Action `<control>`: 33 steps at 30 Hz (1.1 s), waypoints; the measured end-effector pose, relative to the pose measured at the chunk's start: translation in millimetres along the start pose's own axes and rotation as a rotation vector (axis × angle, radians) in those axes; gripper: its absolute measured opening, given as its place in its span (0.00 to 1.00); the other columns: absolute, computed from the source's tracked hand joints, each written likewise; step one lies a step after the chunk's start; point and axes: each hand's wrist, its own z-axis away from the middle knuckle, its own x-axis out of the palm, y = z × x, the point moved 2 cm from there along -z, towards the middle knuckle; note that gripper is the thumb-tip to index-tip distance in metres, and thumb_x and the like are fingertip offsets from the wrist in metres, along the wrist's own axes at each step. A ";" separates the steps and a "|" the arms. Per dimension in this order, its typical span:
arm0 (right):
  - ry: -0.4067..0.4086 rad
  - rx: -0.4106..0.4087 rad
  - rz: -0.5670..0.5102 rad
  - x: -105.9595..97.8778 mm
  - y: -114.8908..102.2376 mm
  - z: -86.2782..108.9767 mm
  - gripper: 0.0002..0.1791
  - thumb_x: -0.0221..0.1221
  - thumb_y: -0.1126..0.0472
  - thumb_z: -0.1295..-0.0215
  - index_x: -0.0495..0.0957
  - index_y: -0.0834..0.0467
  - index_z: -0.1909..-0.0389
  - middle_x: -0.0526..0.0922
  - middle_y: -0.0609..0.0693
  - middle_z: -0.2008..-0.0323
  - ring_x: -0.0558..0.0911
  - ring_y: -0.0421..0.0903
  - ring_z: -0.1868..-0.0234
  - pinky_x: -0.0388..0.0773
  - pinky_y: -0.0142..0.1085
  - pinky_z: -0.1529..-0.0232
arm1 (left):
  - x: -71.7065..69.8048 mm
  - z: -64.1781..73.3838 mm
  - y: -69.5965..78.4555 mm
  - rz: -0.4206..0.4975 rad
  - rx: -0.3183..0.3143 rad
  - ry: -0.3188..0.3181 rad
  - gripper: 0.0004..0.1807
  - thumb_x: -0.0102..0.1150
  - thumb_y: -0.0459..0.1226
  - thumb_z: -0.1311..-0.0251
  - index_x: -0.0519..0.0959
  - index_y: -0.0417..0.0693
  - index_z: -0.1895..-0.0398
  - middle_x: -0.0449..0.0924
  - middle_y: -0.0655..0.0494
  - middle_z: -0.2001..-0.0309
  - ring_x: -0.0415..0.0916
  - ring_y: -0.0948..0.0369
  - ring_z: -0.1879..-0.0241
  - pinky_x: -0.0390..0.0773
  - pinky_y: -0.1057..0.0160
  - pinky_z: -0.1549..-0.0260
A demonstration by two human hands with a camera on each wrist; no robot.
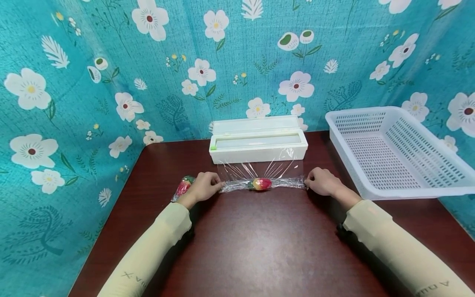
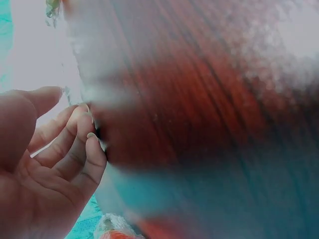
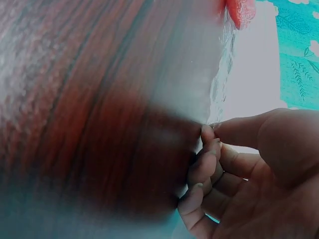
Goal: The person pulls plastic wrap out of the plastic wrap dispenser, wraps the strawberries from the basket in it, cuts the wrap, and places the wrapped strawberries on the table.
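Observation:
A red and yellow, strawberry-like fruit (image 1: 262,184) with a green end lies on the table, bunched in clear cling film (image 1: 237,185). The film stretches from a white dispenser box (image 1: 259,154) behind it. My left hand (image 1: 204,187) pinches the film's left end; in the left wrist view its thumb looks slightly apart from the fingertips. On the other side my right hand (image 1: 322,181) pinches the right end between thumb and forefinger, its other fingers curled, as the right wrist view shows. The fruit's red tip (image 3: 241,12) appears there too. Another film-wrapped fruit (image 1: 183,187) lies beside my left hand.
The dispenser's clear lid (image 1: 256,123) stands raised at the back. A white perforated plastic basket (image 1: 371,156) sits on the right of the dark red-brown table (image 1: 259,247). Behind the table hangs a teal flowered curtain (image 1: 237,82).

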 end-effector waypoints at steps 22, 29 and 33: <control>0.095 -0.012 0.007 -9.5 -7.1 11.6 0.15 0.53 0.54 0.26 0.82 0.61 0.65 0.81 0.56 0.70 0.79 0.55 0.67 0.75 0.49 0.69 | -7.8 6.9 19.8 -0.029 0.101 0.115 0.03 0.64 0.30 0.35 0.83 0.39 0.60 0.84 0.49 0.64 0.79 0.55 0.64 0.80 0.53 0.59; 0.272 -0.322 -0.066 -8.8 -45.7 23.3 0.11 0.55 0.67 0.29 0.82 0.66 0.52 0.85 0.60 0.55 0.83 0.57 0.53 0.79 0.56 0.51 | -2.8 -0.8 65.0 0.041 0.338 0.037 0.13 0.63 0.25 0.40 0.81 0.33 0.51 0.82 0.41 0.55 0.80 0.48 0.58 0.80 0.51 0.55; 0.146 -0.505 -0.147 5.6 -64.9 15.8 0.12 0.55 0.73 0.33 0.83 0.68 0.53 0.87 0.58 0.57 0.83 0.54 0.54 0.79 0.53 0.49 | 13.3 -12.5 74.5 0.030 0.358 -0.056 0.17 0.61 0.25 0.39 0.80 0.32 0.46 0.81 0.41 0.52 0.80 0.48 0.55 0.79 0.52 0.52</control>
